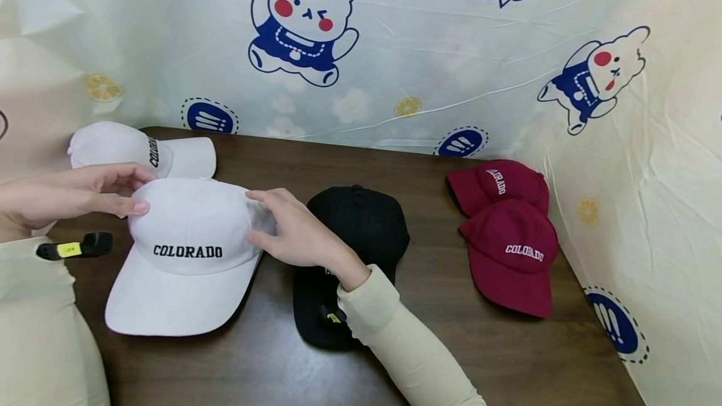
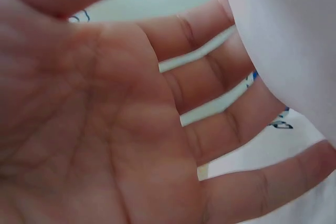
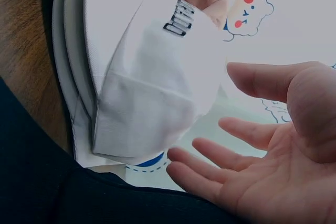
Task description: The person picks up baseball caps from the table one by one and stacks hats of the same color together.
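Note:
A white cap [image 1: 177, 293] with black COLORADO lettering sits at the left of the table, its brim toward me. In the right wrist view, layered edges show under the white cap [image 3: 152, 77]. My left hand [image 1: 96, 192] reaches to the crown's left side, thumb tip against it and fingers extended, nearly straight in the left wrist view. On the other side, my right hand [image 1: 299, 230] is spread beside the crown; the right wrist view shows its fingers apart from the fabric. Behind lies another white cap [image 1: 107, 143]. A black cap [image 1: 361, 218] is partly hidden by my right forearm.
Two maroon caps, a rear one [image 1: 527, 180] and a front one [image 1: 507, 281], overlap at the right of the brown wooden table [image 1: 440, 343]. A printed cloth [image 1: 395, 49] with cartoon bears hangs around the back and sides.

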`<state>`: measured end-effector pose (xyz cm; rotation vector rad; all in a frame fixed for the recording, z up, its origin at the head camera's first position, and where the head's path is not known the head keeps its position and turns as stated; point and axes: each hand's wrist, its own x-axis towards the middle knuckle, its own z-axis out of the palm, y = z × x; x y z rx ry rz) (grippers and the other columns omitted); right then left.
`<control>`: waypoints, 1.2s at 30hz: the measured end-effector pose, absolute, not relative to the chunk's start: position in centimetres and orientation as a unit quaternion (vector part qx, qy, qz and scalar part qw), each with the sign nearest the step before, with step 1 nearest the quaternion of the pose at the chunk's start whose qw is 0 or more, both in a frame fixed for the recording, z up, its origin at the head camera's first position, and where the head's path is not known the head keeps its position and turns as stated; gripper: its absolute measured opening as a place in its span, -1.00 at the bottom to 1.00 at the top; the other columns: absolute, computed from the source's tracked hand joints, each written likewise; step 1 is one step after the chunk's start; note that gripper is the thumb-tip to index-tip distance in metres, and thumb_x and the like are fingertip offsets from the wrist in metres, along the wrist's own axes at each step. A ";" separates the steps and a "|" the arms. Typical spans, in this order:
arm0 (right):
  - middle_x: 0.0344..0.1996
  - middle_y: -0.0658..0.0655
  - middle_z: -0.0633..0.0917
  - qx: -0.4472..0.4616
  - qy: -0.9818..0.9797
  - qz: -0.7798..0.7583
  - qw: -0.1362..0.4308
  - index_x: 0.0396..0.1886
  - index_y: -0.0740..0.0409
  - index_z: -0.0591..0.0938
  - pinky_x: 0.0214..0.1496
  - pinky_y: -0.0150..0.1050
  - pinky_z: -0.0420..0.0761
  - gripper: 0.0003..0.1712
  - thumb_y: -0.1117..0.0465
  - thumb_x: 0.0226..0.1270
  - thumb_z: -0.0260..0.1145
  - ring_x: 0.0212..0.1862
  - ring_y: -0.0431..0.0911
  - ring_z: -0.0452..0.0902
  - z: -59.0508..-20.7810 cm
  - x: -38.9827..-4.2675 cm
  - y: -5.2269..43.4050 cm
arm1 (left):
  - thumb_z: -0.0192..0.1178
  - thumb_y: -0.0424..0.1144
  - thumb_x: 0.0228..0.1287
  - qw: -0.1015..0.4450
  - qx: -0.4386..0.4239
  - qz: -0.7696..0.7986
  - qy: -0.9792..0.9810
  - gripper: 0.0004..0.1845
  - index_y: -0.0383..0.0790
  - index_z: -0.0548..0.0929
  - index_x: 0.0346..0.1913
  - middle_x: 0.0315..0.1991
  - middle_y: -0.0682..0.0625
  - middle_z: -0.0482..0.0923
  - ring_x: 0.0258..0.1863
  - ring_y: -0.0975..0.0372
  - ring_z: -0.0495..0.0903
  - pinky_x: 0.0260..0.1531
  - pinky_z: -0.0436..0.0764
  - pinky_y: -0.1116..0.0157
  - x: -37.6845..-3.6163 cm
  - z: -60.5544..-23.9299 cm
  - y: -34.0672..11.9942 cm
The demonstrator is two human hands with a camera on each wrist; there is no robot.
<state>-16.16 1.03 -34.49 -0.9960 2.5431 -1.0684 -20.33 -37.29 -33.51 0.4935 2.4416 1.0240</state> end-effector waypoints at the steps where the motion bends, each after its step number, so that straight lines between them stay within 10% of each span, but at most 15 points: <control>1: 0.54 0.09 0.38 -0.342 0.861 -0.361 0.108 0.65 0.07 0.31 0.43 -0.42 0.35 -0.27 0.08 0.61 0.31 0.50 -0.17 0.31 -34.5 -16.2 1.0 | 0.19 -0.34 0.59 0.220 0.175 0.369 0.886 -0.70 -0.20 0.46 0.27 0.00 -0.01 0.62 -0.04 0.28 0.59 -0.12 0.58 0.44 -20.4 -33.6 -37.3; 21: 0.66 0.08 0.17 -0.365 0.866 -0.303 0.157 0.73 0.05 0.15 0.41 -0.53 0.31 -0.16 0.07 0.62 0.29 0.56 -0.22 0.25 -35.0 -15.6 0.7 | 0.30 -0.39 0.48 0.184 0.177 0.358 0.898 -0.61 -0.06 0.52 0.27 0.05 0.18 0.53 -0.03 0.44 0.51 -0.14 0.60 0.44 -21.0 -34.3 -37.6; 30: 0.68 0.09 0.14 -0.371 0.866 -0.291 0.165 0.73 0.03 0.13 0.41 -0.53 0.31 -0.16 0.07 0.63 0.28 0.57 -0.20 0.25 -34.9 -15.6 0.7 | 0.30 -0.41 0.47 0.195 0.172 0.361 0.895 -0.51 0.31 0.52 0.19 0.08 0.03 0.48 -0.07 0.50 0.52 -0.14 0.61 0.47 -21.0 -34.3 -37.3; 36: 0.68 0.10 0.14 -0.372 0.869 -0.282 0.167 0.73 0.03 0.13 0.39 -0.53 0.32 -0.17 0.07 0.64 0.27 0.55 -0.18 0.29 -35.0 -15.5 0.7 | 0.32 -0.37 0.48 0.198 0.167 0.344 0.903 -0.59 0.08 0.53 0.25 0.09 -0.03 0.50 -0.08 0.50 0.54 -0.13 0.60 0.47 -21.1 -34.1 -37.2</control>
